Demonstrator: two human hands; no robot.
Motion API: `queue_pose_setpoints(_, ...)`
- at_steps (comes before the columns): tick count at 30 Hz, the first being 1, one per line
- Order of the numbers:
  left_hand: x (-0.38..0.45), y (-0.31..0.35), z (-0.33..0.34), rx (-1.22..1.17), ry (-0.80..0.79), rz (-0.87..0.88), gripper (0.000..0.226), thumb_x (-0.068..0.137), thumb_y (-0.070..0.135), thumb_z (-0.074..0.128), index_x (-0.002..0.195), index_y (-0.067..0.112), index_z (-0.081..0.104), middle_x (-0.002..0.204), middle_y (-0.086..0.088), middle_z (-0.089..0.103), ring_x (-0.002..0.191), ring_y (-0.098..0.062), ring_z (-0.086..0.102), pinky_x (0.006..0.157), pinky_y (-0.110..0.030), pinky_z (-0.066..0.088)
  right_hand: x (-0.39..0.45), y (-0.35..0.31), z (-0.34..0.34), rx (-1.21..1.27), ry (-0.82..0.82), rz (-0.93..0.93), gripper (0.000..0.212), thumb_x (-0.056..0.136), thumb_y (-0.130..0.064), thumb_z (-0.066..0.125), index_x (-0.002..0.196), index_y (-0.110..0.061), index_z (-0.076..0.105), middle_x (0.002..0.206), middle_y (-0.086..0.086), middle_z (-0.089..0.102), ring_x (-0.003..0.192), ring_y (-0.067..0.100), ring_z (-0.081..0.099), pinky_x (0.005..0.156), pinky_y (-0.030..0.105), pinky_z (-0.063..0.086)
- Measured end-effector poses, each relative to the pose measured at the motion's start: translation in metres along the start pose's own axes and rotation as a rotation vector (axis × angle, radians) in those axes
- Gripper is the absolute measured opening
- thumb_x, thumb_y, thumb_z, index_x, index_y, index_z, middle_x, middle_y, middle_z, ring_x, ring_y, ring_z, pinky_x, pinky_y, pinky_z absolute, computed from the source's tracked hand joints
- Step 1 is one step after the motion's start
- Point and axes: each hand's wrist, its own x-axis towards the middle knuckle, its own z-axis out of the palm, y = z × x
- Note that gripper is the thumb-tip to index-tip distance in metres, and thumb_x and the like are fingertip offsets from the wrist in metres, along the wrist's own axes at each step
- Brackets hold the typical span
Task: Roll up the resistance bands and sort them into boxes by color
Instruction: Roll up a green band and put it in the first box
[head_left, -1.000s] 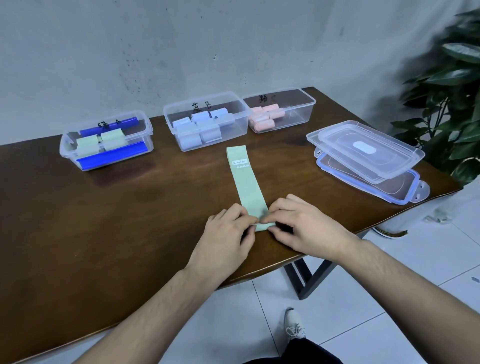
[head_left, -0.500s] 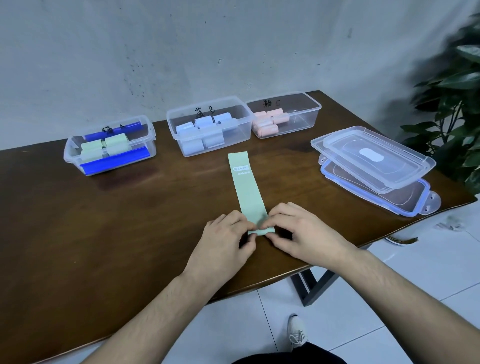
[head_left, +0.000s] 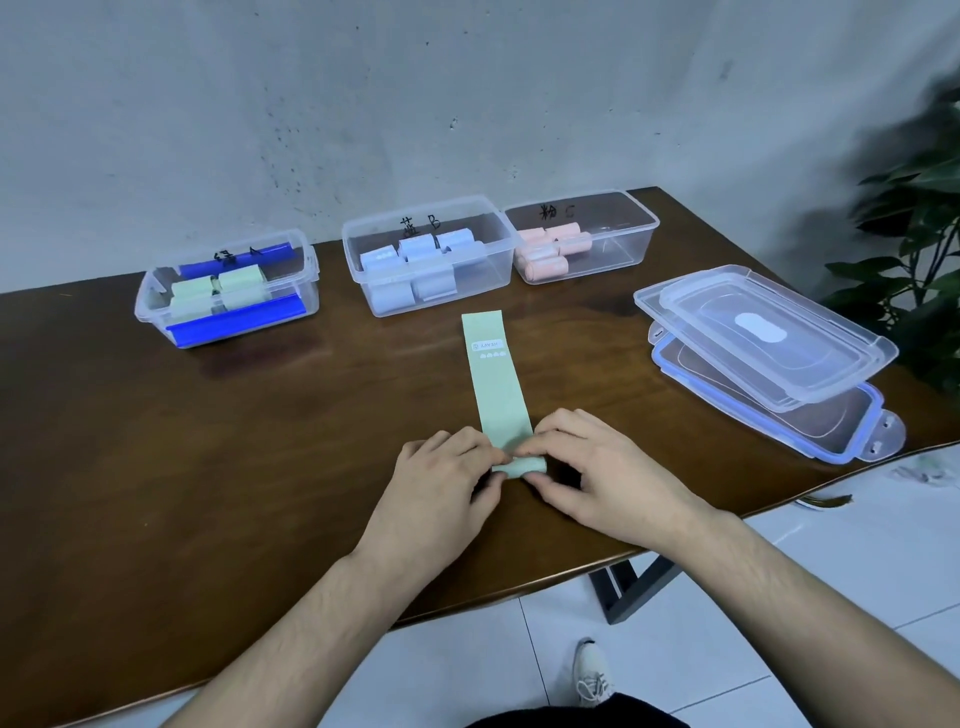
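Two hands at near edge of brown table. Left hand and right hand both pinch the rolled near end of a green band, fingers curled round the small roll; rest of band lies flat, stretching away toward the boxes. Behind: green box with green rolls, blue box with pale blue rolls, pink box with pink rolls. Stacked lids to right

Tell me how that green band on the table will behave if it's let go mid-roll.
The green band lies flat and thin, so it is probably floppy. The small roll at its near end, pinched by the left hand and right hand, may spring open. It looks light and unlikely to break.
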Motion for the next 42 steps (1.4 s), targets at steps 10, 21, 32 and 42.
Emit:
queue_pose_setpoints(10,0.003,0.001,0.002,0.010,0.064,-0.042,0.022,0.095,0.032,0.061,0.114,0.027,0.070,0.110,0.013,0.058,0.097,-0.009,0.057,0.092,-0.033,0.044,0.011,0.006,-0.001,-0.013,-0.004,-0.047,0.022,0.094,-0.027,0.067,0.115,-0.023,0.071,0.109,-0.013,0.060,0.097,0.005,0.052,0.087,0.026,0.050)
queue_pose_setpoints(21,0.016,0.002,-0.006,0.011,0.001,-0.060,0.022,0.089,0.033,0.066,0.110,0.028,0.072,0.107,0.014,0.067,0.094,-0.009,0.052,0.085,-0.033,0.046,0.017,0.007,-0.010,-0.056,-0.096,-0.019,0.030,0.098,-0.031,0.060,0.127,-0.026,0.067,0.110,-0.017,0.052,0.101,0.001,0.044,0.093,0.021,0.044)
queue_pose_setpoints(32,0.003,0.014,-0.008,0.056,-0.075,-0.104,0.034,0.098,0.044,0.047,0.126,0.035,0.064,0.125,0.020,0.047,0.111,-0.005,0.041,0.098,-0.028,0.037,0.009,0.001,-0.012,-0.061,-0.104,-0.003,0.032,0.097,-0.033,0.060,0.129,-0.030,0.064,0.111,-0.022,0.050,0.100,-0.001,0.037,0.090,0.016,0.041)
queue_pose_setpoints(42,0.003,0.012,-0.002,0.018,0.006,-0.134,0.032,0.097,0.041,0.051,0.124,0.033,0.064,0.124,0.018,0.053,0.116,-0.007,0.039,0.098,-0.029,0.035,0.009,0.004,-0.003,0.008,-0.050,0.006,0.024,0.094,-0.026,0.067,0.118,-0.028,0.068,0.113,-0.018,0.056,0.100,0.001,0.046,0.089,0.023,0.046)
